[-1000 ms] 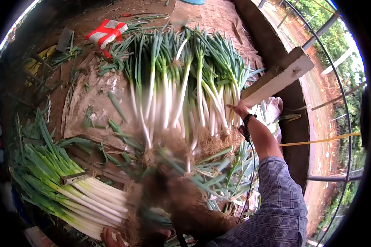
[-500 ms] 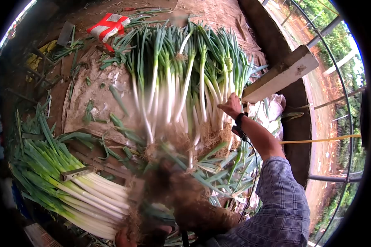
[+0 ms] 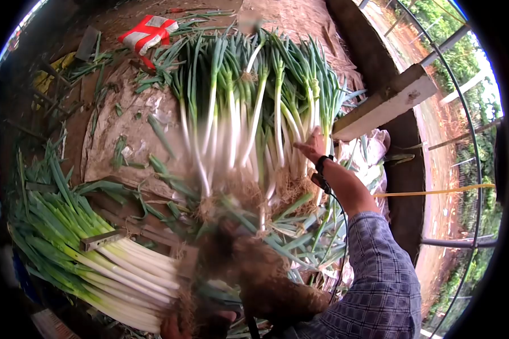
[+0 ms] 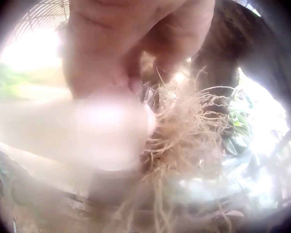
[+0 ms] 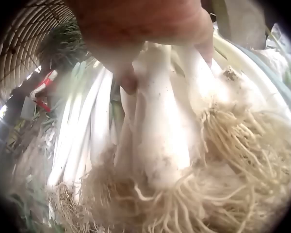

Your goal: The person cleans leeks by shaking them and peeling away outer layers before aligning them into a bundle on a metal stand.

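Note:
In the head view, several green onions [image 3: 232, 124] with long white stems and green tops lie side by side on the ground cloth. My right hand [image 3: 314, 148] is at their right end. In the right wrist view its thumb and fingers grip white stems [image 5: 162, 131] just above the shaggy roots [image 5: 199, 194]. A second bundle of green onions [image 3: 136, 277] lies at lower left, partly under a metal bar. My left hand [image 3: 174, 326] is at its root end. The left wrist view shows the left fingers [image 4: 99, 53] curled over a white stem [image 4: 106, 131] beside its roots [image 4: 184, 126].
A concrete beam [image 3: 384, 107] juts in just right of my right hand. The metal bar [image 3: 103, 239] crosses the left bundle. Trimmed leaves [image 3: 316, 237] litter the ground near me. A red-and-white bag [image 3: 148, 35] lies at the back left. A cable runs along my right arm.
My right hand has moved left from beside the beam onto the rightmost green onions, then slightly toward me. The left hand has shifted a little right along the left bundle's root end.

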A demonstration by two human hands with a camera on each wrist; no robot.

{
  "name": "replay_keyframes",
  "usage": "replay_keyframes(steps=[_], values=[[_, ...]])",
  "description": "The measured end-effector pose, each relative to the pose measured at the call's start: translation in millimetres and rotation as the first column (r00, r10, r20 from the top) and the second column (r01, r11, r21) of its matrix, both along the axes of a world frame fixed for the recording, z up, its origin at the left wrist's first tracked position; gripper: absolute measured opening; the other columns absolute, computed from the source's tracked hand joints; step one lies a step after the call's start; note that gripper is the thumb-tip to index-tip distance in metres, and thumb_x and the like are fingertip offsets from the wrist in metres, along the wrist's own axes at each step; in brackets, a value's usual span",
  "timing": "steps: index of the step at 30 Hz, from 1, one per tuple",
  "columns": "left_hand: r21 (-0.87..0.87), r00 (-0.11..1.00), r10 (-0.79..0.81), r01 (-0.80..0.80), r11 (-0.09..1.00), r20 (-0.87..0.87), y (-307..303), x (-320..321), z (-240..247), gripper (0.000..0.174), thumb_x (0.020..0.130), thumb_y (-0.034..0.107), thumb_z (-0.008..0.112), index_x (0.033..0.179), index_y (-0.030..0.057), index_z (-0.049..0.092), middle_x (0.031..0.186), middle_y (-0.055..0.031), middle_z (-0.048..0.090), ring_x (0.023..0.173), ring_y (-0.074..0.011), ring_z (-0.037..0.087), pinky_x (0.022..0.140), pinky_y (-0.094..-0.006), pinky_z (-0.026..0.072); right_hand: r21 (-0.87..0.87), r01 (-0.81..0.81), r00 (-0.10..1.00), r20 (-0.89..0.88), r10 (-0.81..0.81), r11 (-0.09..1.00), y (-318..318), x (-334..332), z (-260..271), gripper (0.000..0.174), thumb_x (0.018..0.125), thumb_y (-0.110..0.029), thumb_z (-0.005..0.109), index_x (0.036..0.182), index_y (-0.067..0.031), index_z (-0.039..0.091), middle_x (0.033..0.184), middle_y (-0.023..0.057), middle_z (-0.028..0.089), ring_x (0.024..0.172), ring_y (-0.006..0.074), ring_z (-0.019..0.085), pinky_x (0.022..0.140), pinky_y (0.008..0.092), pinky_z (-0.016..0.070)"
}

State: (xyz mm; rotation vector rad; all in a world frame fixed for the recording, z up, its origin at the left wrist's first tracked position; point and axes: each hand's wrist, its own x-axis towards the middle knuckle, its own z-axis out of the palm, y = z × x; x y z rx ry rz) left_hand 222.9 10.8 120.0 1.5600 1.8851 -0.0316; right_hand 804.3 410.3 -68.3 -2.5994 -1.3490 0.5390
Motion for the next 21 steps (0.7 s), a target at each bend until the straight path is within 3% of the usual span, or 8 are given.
replay_keyframes(steps=[2, 5, 7, 11, 12, 15, 17, 21], values=[[0.005, 1.0, 0.01, -0.01, 1.0, 0.025, 0, -2, -1, 0.052, 0.102, 0.042, 0.049, 0.125, -0.0033, 0.061, 0.118, -0.0283, 0.062, 0.108, -0.0463, 0.058, 0.094, -0.0526, 0.0474, 0.107, 0.029, 0.999, -0.042, -0.024, 0.994, -2, 17, -11, 0.121, 0.064, -0.045, 0.088, 0.149, 0.0091, 0.021, 0.15, 0.0303, 0.036, 0.139, 0.0375, 0.039, 0.118, 0.0376, 0.0302], [0.058, 1.0, -0.01, 0.009, 0.998, 0.015, -7, -6, 1, 0.052, 0.102, 0.041, 0.048, 0.126, -0.0037, 0.061, 0.121, -0.028, 0.062, 0.11, -0.0463, 0.058, 0.096, -0.0527, 0.0469, 0.087, 0.089, 0.989, -0.129, -0.077, 0.992, -6, 19, 17, 0.091, 0.063, -0.046, 0.088, 0.124, 0.0078, 0.046, 0.115, 0.0247, 0.06, 0.104, 0.0344, 0.061, 0.087, 0.0404, 0.0515], [0.081, 1.0, -0.007, 0.007, 0.997, 0.003, -10, -5, 2, 0.053, 0.103, 0.042, 0.048, 0.127, -0.0034, 0.06, 0.124, -0.0279, 0.061, 0.113, -0.0462, 0.057, 0.098, -0.0523, 0.0462, 0.166, 0.062, 0.998, -0.003, -0.063, 0.984, -1, 29, -14, 0.081, 0.062, -0.046, 0.087, 0.113, 0.0044, 0.05, 0.096, 0.0187, 0.062, 0.084, 0.0318, 0.061, 0.07, 0.0404, 0.052], [0.084, 1.0, -0.016, 0.016, 0.996, -0.002, -13, -8, -2, 0.055, 0.103, 0.043, 0.047, 0.13, -0.0037, 0.059, 0.13, -0.0278, 0.058, 0.12, -0.0461, 0.055, 0.101, -0.0517, 0.0446, 0.109, 0.111, 0.961, 0.243, -0.135, 0.988, -3, 4, -15, 0.095, 0.063, -0.047, 0.084, 0.128, 0.0062, 0.041, 0.124, 0.0256, 0.052, 0.111, 0.0384, 0.055, 0.095, 0.0385, 0.0494], [0.081, 1.0, -0.01, 0.009, 0.997, 0.003, -14, -9, -2, 0.055, 0.103, 0.043, 0.047, 0.129, -0.0041, 0.059, 0.131, -0.0282, 0.058, 0.12, -0.0462, 0.055, 0.102, -0.0518, 0.0444, 0.098, 0.131, 0.982, 0.123, -0.143, 0.987, -7, 7, -13, 0.105, 0.063, -0.048, 0.085, 0.136, 0.007, 0.034, 0.135, 0.0279, 0.043, 0.122, 0.0422, 0.047, 0.106, 0.0413, 0.0432], [0.05, 1.0, -0.021, 0.021, 0.999, 0.002, -13, -9, 0, 0.056, 0.102, 0.043, 0.048, 0.129, -0.0052, 0.059, 0.131, -0.0294, 0.057, 0.121, -0.0466, 0.054, 0.102, -0.0521, 0.044, 0.182, 0.112, 0.993, -0.061, -0.103, 0.977, -8, 35, -37, 0.116, 0.064, -0.048, 0.087, 0.143, 0.0118, 0.027, 0.139, 0.031, 0.044, 0.129, 0.0386, 0.048, 0.11, 0.0412, 0.0393], [0.007, 0.997, -0.07, 0.07, 0.998, -0.033, -12, -9, 0, 0.057, 0.102, 0.044, 0.049, 0.129, -0.006, 0.058, 0.131, -0.0303, 0.057, 0.121, -0.047, 0.054, 0.102, -0.0522, 0.044, 0.237, 0.072, 0.997, 0.005, -0.075, 0.969, -8, 36, -44, 0.117, 0.065, -0.048, 0.087, 0.143, 0.0135, 0.027, 0.141, 0.032, 0.043, 0.13, 0.0358, 0.048, 0.11, 0.0377, 0.0395], [-0.024, 0.999, -0.034, 0.034, 0.999, -0.006, -8, -5, 0, 0.06, 0.101, 0.046, 0.05, 0.129, -0.0067, 0.058, 0.13, -0.0309, 0.057, 0.121, -0.0476, 0.053, 0.103, -0.0527, 0.0432, 0.019, 0.144, 0.945, -0.299, -0.132, 0.989, -9, 42, -22, 0.128, 0.061, -0.053, 0.089, 0.151, 0.0076, 0.02, 0.152, 0.0274, 0.033, 0.143, 0.0352, 0.033, 0.118, 0.0371, 0.0283]])
